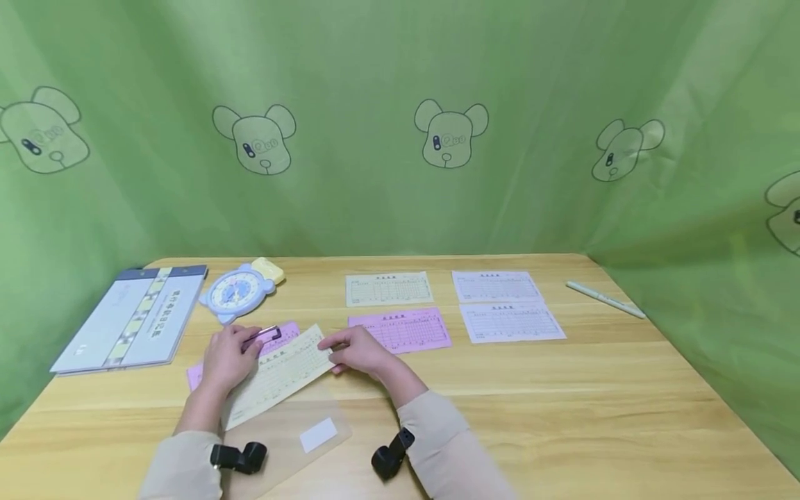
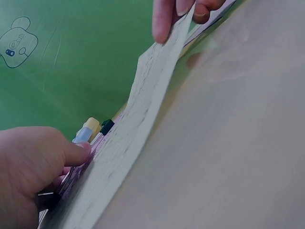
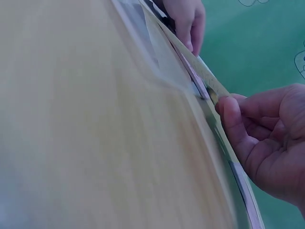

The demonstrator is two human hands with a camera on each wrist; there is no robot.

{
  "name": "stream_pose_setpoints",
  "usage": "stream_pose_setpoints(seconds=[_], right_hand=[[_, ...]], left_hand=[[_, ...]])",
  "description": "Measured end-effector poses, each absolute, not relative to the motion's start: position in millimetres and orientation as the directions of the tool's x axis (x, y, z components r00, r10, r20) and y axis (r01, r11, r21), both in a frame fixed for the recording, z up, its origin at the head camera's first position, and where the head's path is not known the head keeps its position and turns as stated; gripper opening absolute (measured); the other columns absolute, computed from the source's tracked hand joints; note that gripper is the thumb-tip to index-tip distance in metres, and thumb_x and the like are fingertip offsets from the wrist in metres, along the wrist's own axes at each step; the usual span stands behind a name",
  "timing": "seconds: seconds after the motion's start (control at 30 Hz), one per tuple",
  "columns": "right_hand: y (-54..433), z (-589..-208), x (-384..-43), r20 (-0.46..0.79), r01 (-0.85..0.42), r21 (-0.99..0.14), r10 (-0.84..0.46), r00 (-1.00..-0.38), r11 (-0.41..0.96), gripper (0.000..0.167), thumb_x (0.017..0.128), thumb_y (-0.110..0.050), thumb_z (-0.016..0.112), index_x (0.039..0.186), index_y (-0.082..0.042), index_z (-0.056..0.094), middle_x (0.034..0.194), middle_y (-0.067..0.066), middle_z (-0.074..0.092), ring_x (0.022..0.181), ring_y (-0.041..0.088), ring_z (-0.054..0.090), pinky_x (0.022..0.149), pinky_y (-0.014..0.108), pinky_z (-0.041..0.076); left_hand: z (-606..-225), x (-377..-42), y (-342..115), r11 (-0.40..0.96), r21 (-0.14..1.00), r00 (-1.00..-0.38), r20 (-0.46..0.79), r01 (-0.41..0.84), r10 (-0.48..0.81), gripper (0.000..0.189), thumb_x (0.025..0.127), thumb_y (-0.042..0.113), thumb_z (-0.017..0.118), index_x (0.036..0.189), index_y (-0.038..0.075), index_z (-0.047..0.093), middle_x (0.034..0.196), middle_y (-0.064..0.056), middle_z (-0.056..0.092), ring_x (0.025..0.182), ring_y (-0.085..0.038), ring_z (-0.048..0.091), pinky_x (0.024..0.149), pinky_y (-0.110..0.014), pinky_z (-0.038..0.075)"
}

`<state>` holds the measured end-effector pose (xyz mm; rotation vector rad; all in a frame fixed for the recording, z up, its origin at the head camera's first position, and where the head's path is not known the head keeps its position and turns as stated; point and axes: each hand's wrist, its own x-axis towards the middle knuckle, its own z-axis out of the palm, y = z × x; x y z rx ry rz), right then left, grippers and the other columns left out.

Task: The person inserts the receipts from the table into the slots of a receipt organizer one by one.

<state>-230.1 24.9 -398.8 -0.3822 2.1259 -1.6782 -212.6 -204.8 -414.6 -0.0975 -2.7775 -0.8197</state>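
Observation:
A cream printed form (image 1: 281, 378) slants over a translucent folder (image 1: 340, 410) that bears a white label (image 1: 319, 435). My right hand (image 1: 359, 351) pinches the form's upper right end between thumb and fingers, and the right wrist view shows that end lifted. At the folder's upper edge, my left hand (image 1: 230, 354) grips a dark clip with a metal bar (image 1: 265, 335); its thumb lies along the bar in the left wrist view. Beneath the clip and the cream form lies a pink form (image 1: 289, 330), largely covered. The left fingertips are partly hidden.
A pale blue ledger (image 1: 103, 316) lies at the left, beside a blue toy clock (image 1: 236, 292) and a yellow block (image 1: 269, 269). Farther right are another pink form (image 1: 406, 330), a pale green form (image 1: 387, 289), two white forms (image 1: 496, 286) and a pen (image 1: 605, 300).

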Motion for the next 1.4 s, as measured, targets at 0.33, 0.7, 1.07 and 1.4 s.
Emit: stream_pose_setpoints(seconds=[0.33, 0.7, 1.07, 1.4], right_hand=[[6.2, -403.2, -228.5, -0.159, 0.096, -0.982, -0.430, -0.889, 0.165, 0.026, 0.074, 0.015, 0.052, 0.098, 0.007, 0.060, 0.085, 0.010, 0.055, 0.054, 0.014, 0.054, 0.056, 0.026, 0.049], [-7.1, -404.8, -227.7, -0.202, 0.146, -0.974, -0.378, -0.903, 0.171, 0.025, 0.074, 0.014, 0.053, 0.097, 0.007, 0.060, 0.079, 0.011, 0.052, 0.052, 0.014, 0.054, 0.055, 0.025, 0.049], [-13.1, -408.5, -230.0, -0.188, 0.127, -0.974, -0.365, -0.912, 0.185, 0.022, 0.074, 0.014, 0.053, 0.093, 0.007, 0.061, 0.074, 0.014, 0.054, 0.048, 0.013, 0.053, 0.049, 0.024, 0.047], [-15.9, -406.1, -226.8, -0.166, 0.103, -0.975, -0.338, -0.926, 0.198, 0.020, 0.075, 0.014, 0.052, 0.092, 0.008, 0.061, 0.068, 0.007, 0.048, 0.047, 0.012, 0.052, 0.048, 0.023, 0.047]], left_hand=[[-415.0, -214.0, -202.8, 0.840, 0.516, -0.956, 0.294, 0.167, 0.009, 0.030, 0.081, 0.008, 0.053, 0.108, -0.005, 0.056, 0.100, -0.022, 0.049, 0.092, -0.036, 0.040, 0.077, -0.048, 0.030], [-415.1, -215.2, -203.5, 0.837, 0.517, -0.955, 0.297, 0.179, 0.021, 0.030, 0.081, 0.006, 0.052, 0.109, -0.005, 0.055, 0.101, -0.023, 0.047, 0.092, -0.038, 0.038, 0.077, -0.049, 0.029], [-417.5, -215.4, -203.0, 0.802, 0.577, -0.962, 0.272, 0.158, -0.006, 0.035, 0.078, 0.010, 0.054, 0.109, -0.006, 0.055, 0.101, -0.022, 0.045, 0.093, -0.037, 0.036, 0.077, -0.048, 0.026], [-423.0, -216.9, -205.1, 0.813, 0.558, -0.956, 0.292, 0.166, -0.005, 0.037, 0.079, 0.013, 0.058, 0.110, -0.006, 0.054, 0.101, -0.020, 0.046, 0.090, -0.034, 0.037, 0.074, -0.046, 0.026]])
